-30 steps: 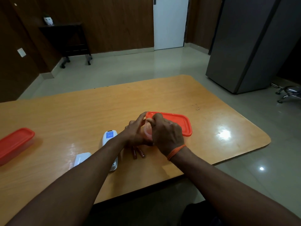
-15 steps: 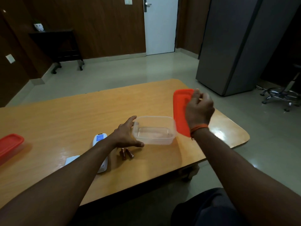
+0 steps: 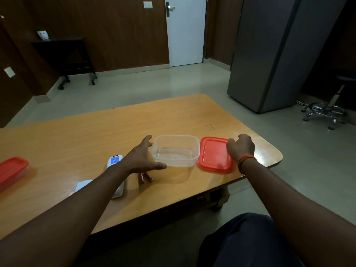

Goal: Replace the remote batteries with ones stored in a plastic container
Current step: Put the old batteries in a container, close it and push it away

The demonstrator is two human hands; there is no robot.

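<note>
A clear plastic container (image 3: pixel 175 151) stands open on the wooden table (image 3: pixel 77 135), and I see nothing inside it. Its red lid (image 3: pixel 212 157) lies flat just to its right. My right hand (image 3: pixel 240 147) is curled over the lid's far right corner, fingers still on its edge. My left hand (image 3: pixel 142 158) is spread open against the container's left side. Two reddish batteries (image 3: pixel 145 177) lie near my left thumb. The white remote (image 3: pixel 115 164) lies partly under my left forearm, with its white battery cover (image 3: pixel 82 185) beside it.
A second container with a red lid (image 3: pixel 11 170) sits at the table's left edge. The table's right corner ends just past my right hand. A grey cabinet (image 3: pixel 273 54) and a chair base (image 3: pixel 325 112) stand on the floor at the right.
My right hand pulled the red lid off the container, swung it to the right and laid it flat on the table. My left hand stayed at the container's left side.
</note>
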